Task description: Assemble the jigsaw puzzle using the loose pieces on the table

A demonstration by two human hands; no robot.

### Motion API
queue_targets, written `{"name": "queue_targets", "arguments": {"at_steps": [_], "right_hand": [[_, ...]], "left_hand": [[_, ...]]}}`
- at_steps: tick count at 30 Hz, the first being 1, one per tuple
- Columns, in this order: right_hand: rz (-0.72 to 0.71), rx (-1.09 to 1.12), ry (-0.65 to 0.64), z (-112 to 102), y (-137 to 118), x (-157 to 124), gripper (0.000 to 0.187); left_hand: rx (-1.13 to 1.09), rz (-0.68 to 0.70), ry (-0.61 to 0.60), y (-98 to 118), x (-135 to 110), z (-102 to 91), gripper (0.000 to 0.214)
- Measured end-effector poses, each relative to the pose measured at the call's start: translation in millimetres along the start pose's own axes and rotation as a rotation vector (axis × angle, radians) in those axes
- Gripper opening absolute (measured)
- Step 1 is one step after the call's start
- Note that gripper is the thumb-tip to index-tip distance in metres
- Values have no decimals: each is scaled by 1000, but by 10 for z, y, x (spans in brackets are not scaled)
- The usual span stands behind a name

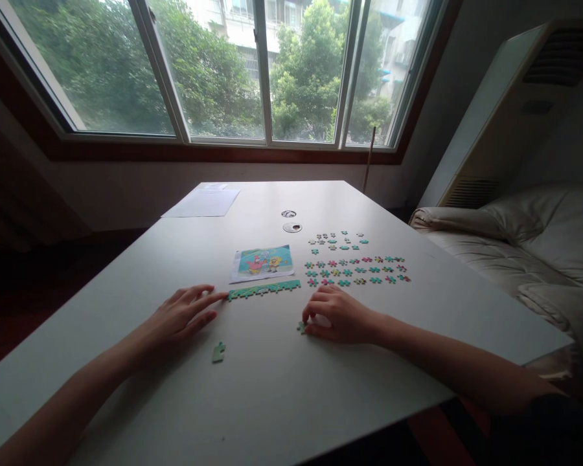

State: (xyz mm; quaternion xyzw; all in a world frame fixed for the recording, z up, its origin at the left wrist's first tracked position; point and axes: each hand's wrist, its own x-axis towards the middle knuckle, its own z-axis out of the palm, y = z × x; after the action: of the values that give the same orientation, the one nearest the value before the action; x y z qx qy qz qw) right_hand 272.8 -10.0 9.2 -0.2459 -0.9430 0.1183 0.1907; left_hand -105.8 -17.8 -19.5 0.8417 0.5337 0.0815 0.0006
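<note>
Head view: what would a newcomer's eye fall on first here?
Probably the bright sliding window across the top, with green trees behind it. Next, on the white table, a cartoon picture sheet lies just beyond a joined puzzle strip, with rows of loose jigsaw pieces to the right. The left hand has a fingertip at the strip's left end; the right hand touches a green jigsaw piece.

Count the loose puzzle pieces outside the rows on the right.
2: one piece near the left hand, another piece at the right hand; more may be hidden under the hands.
</note>
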Motion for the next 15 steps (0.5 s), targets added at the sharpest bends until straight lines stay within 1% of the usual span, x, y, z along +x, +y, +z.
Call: {"name": "queue_targets", "arguments": {"at_steps": [5,10,13,15], "right_hand": [[-11,-1,-2,-20,1,0,14],[-4,1,16,-111,18,17,14],[15,-35,52,-216,159,47,12],[58,-65,84,-322,343,65,11]], "left_hand": [[11,4,16,-7,-7,4,43],[9,13,49,-12,-5,25,44],[15,-13,36,-4,-5,39,46],[17,-26,24,1,-5,44,46]]}}
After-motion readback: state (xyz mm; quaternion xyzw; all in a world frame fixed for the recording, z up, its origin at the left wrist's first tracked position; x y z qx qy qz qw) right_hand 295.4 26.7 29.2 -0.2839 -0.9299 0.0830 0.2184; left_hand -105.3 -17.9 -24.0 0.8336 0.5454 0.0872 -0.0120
